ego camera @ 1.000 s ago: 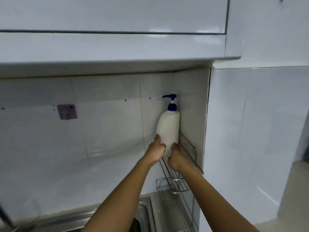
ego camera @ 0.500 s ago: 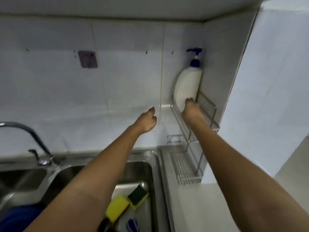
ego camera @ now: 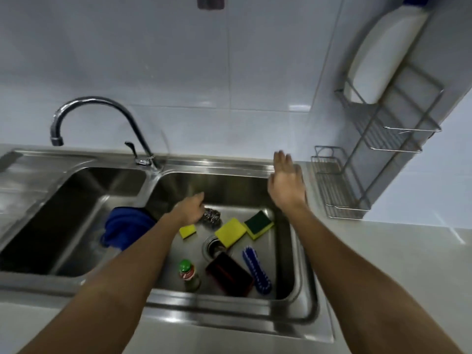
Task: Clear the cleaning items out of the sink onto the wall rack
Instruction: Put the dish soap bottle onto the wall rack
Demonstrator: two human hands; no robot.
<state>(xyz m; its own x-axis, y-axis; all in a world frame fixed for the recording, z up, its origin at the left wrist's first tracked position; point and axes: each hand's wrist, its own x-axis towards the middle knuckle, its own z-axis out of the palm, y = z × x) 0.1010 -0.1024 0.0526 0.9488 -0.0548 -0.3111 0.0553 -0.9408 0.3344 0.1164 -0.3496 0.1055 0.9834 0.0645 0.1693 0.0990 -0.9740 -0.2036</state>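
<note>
The right basin of the steel sink [ego camera: 229, 312] holds a steel scourer [ego camera: 212, 217], a small yellow sponge [ego camera: 187, 231], a bigger yellow sponge [ego camera: 230, 232], a green-topped sponge [ego camera: 258, 224], a blue brush [ego camera: 256, 270], a dark red block [ego camera: 228, 274], a small green-capped bottle [ego camera: 189, 274] and a blue cloth [ego camera: 125, 226]. My left hand [ego camera: 190, 209] is down in the basin, fingers loosely curled against the scourer's left side. My right hand [ego camera: 287, 185] hovers open over the basin's right rim. A white pump bottle [ego camera: 383, 52] stands on the wall rack's [ego camera: 398, 139] top shelf.
A curved faucet [ego camera: 102, 103] rises behind the divider between the two basins. The rack's lower wire basket [ego camera: 332, 185] rests on the counter at the right corner wall. A dark hook [ego camera: 210, 2] is stuck to the tiles above.
Both hands left the pump bottle on the rack and came down. The left hand dropped into the basin beside the scourer. The view tilted down to the sink.
</note>
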